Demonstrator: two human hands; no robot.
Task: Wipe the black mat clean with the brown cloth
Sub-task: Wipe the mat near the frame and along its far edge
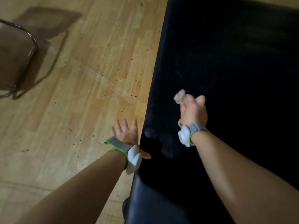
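One head view, close above both forearms, tilted down and forward past the hands, mat (pixel 226 62) right, floor (pixel 80 78) left.

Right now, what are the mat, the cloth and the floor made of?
Mat: probably fuzzy fabric or felt, matte black, showing pale dusty smudges. Cloth: soft brown fabric, bunched in the right hand; the blur hides its weave. Floor: wood or wood-look laminate, pale planks with grain and a slight shine.
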